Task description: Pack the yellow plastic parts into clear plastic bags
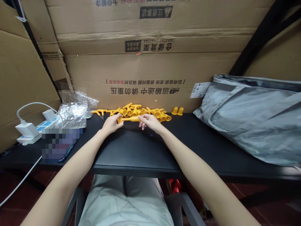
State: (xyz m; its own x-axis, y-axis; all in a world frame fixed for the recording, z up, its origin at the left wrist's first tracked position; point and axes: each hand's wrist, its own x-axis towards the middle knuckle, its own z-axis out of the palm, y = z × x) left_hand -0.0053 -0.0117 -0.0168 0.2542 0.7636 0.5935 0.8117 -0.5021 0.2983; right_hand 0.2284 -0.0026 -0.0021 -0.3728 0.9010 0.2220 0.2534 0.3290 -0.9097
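Observation:
My left hand (113, 124) and my right hand (149, 121) hold a yellow plastic corkscrew (131, 119) level between them, just above the table. The left fingers pinch its wider left end, and the right thumb and fingers close on its right end. Right behind my hands lies a heap of yellow corkscrews (136, 110), with T-shaped handles and flared bell ends. At its left, yellow T-handles (99, 112) show bare metal spirals. Two yellow bell-shaped sleeves (177, 111) stand apart on the right.
Cardboard (145, 67) walls the back of the black table (141, 150). At left are clear plastic wrapping (72, 110), a white power strip (39, 130) with plugs and cable, and a pixelated dark flat item (62, 142). A large grey bag (251, 122) sits at right.

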